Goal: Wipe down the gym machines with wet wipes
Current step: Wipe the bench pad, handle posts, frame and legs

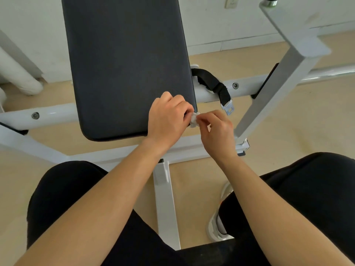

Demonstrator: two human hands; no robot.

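Observation:
A gym machine with a white steel frame (51, 112) and a long black back pad (126, 64) fills the middle of the view. A small crumpled white wet wipe (194, 120) sits between my two hands at the pad's lower right corner. My left hand (169, 117) has its fingers curled round the wipe over the pad's edge. My right hand (216, 129) pinches the wipe's other side with thumb and fingertips. Most of the wipe is hidden by my fingers.
A black strap with a metal buckle (227, 108) hangs from the crossbar right of the pad. A white upright post (278, 87) rises at right. My knees in black trousers and a white shoe (217, 227) are below, over a tan floor.

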